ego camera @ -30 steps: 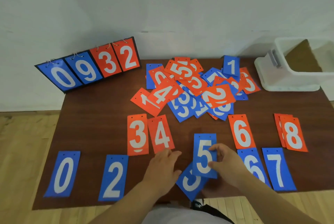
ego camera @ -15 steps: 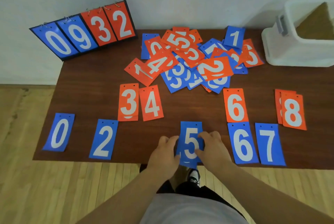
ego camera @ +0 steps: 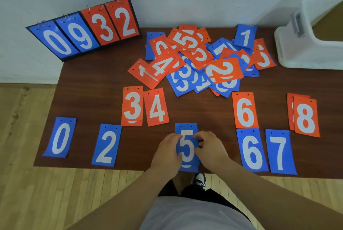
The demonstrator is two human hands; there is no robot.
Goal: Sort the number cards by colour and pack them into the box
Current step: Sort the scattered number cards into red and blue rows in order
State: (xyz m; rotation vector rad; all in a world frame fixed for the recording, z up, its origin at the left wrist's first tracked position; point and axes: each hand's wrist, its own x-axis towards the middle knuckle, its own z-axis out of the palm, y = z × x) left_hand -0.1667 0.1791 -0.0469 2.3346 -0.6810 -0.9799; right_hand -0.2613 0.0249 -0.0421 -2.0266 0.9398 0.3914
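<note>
Two stacked blue 5 cards (ego camera: 187, 148) lie at the table's front edge. My left hand (ego camera: 168, 152) grips their left side and my right hand (ego camera: 210, 148) pinches the right side. A mixed heap of orange and blue cards (ego camera: 200, 59) covers the middle back. Sorted cards lie in rows: blue 0 (ego camera: 60, 137), blue 2 (ego camera: 106, 145), orange 3 (ego camera: 132, 106), orange 4 (ego camera: 156, 107), orange 6 (ego camera: 245, 110), blue 6 (ego camera: 252, 151), blue 7 (ego camera: 280, 152), orange 8 (ego camera: 305, 116). The white box (ego camera: 304, 51) stands at the back right.
A flip scoreboard (ego camera: 83, 27) showing 0932 leans against the wall at the back left. The brown table (ego camera: 89, 81) has bare wood on its left. Wooden floor lies below the front edge, where my shoe (ego camera: 199, 180) shows.
The tilted lower blue 5 card has been squared up under the upper one. Both hands now hold the stack's sides. The camera has tipped further down.
</note>
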